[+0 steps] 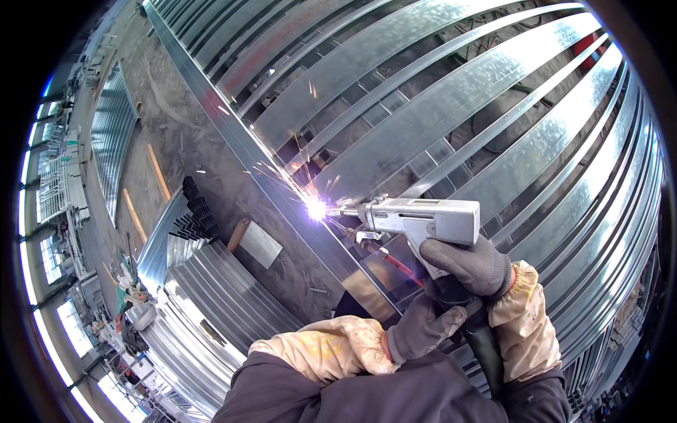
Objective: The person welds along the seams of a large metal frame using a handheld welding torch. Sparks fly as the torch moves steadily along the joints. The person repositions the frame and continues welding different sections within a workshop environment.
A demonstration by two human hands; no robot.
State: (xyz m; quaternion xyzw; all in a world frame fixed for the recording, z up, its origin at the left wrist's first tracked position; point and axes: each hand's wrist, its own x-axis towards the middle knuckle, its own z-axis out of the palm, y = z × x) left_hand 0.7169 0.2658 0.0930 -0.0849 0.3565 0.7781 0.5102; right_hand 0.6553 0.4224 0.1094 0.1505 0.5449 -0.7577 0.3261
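A silver welding gun [451, 218] points left, with a bright arc and sparks at its tip. The tip meets the inner edge of a long metal frame rail [257, 166], close to the ends of wide galvanised slats [402, 137]. My gloved right hand [474, 264] is wrapped round the gun's grip. Lower down, my gloved left hand [423, 330] is closed about the bottom of the grip, where a thick black cable [486, 352] runs back under my right forearm. Some of its fingers are hidden behind the grip. Glare covers the exact spot at the tip.
Beyond the rail, stacked metal profiles [226, 282] lie at lower left, beside a small metal-faced block [259, 244]. Wooden strips [159, 173] and another slatted panel [113, 134] rest on the floor farther left. Slats with gaps between them fill the right side.
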